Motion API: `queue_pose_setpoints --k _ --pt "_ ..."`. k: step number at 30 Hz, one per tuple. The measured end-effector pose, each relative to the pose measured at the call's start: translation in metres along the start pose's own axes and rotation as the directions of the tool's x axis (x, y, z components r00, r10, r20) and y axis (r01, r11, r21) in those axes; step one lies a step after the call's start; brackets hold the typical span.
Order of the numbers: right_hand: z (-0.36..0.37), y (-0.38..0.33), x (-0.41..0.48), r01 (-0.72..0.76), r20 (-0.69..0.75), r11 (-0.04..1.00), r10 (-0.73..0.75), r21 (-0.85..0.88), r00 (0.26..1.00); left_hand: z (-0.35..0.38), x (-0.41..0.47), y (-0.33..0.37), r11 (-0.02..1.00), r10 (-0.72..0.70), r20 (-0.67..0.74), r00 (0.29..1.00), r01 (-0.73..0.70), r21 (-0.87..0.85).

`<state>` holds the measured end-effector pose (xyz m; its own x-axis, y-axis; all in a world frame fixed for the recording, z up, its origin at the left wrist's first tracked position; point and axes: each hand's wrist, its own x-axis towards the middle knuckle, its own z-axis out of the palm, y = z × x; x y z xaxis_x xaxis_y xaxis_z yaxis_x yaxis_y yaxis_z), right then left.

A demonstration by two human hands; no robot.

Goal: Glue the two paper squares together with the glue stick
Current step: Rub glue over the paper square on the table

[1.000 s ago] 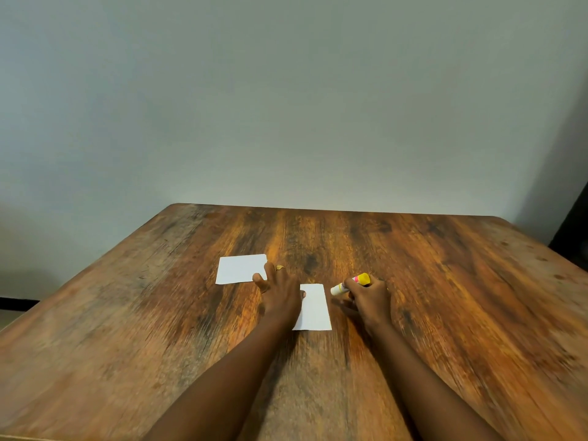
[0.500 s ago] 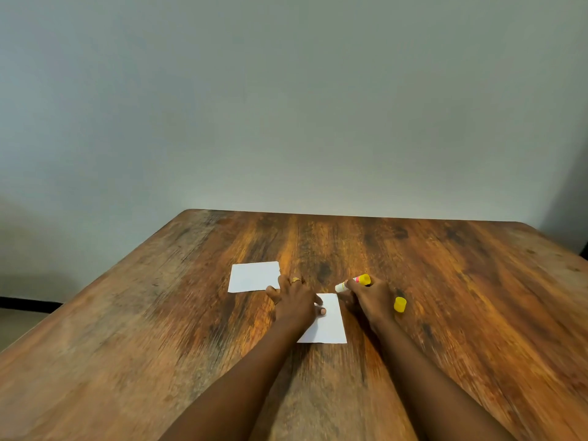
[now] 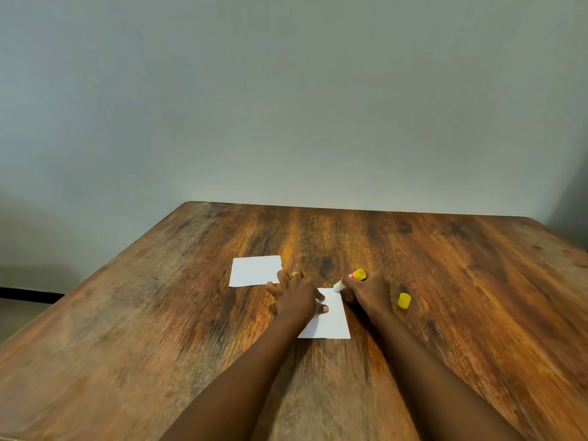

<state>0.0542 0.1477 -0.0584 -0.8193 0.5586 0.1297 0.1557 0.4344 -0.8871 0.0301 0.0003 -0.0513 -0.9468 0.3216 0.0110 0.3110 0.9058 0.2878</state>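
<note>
The right hand is closed around the glue stick, which lies tilted in the fingers: its yellow base points up and away from the person, its pale uncapped tip points down and to the left and sits at the far right corner of the nearer paper square. Whether the tip actually presses on the paper cannot be made out. The left hand lies flat, palm down with fingers spread, over the left part of that same square, thumb tip resting on the white sheet; it pins the paper rather than gripping anything. A gold ring shows on one of its fingers. The nearer square lies flat on the wooden table, roughly in the middle between the two forearms. The second paper square lies flat farther back and to the left, with its near right corner just beside the left hand's fingertips; the two squares are apart, not overlapping. The glue stick's yellow cap stands on the table just to the right of the right hand, apart from the stick. Behind the table rises a plain pale wall.
</note>
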Motion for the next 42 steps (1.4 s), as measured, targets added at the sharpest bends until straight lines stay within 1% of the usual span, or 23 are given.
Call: queue_pose_setpoints --k 6,12,22,28,31,38,42 --pt "0.0 -0.002 -0.001 -0.002 0.003 0.999 0.002 -0.041 1.0 0.0 -0.002 0.001 0.999 -0.023 0.003 1.0 0.024 -0.03" --pt "-0.004 -0.001 -0.007 -0.023 0.005 0.997 0.023 -0.072 1.0 -0.002 -0.005 -0.001 1.0 -0.023 0.001 1.0 0.023 -0.018" --pt "-0.012 0.0 -0.028 -0.002 0.046 0.998 0.005 -0.058 0.999 -0.002 -0.007 0.0 0.999 -0.031 0.02 0.999 0.032 -0.042" --pt "-0.016 0.001 -0.041 -0.001 0.073 1.0 0.001 -0.001 0.997 -0.001 -0.009 0.002 0.997 -0.053 0.013 0.999 0.053 -0.055" --pt "-0.019 0.002 -0.047 -0.018 0.048 1.0 0.017 0.014 0.999 -0.001 -0.011 0.001 0.997 -0.045 0.012 0.999 0.046 -0.056" --pt "-0.024 0.003 -0.058 0.011 0.033 1.0 -0.011 -0.007 0.999 -0.004 -0.015 0.003 0.997 -0.03 0.011 0.999 0.031 -0.064" --pt "-0.026 0.004 -0.062 0.023 0.033 0.999 -0.024 0.036 0.999 -0.003 -0.016 0.004 0.997 -0.04 -0.024 0.999 0.039 -0.062"
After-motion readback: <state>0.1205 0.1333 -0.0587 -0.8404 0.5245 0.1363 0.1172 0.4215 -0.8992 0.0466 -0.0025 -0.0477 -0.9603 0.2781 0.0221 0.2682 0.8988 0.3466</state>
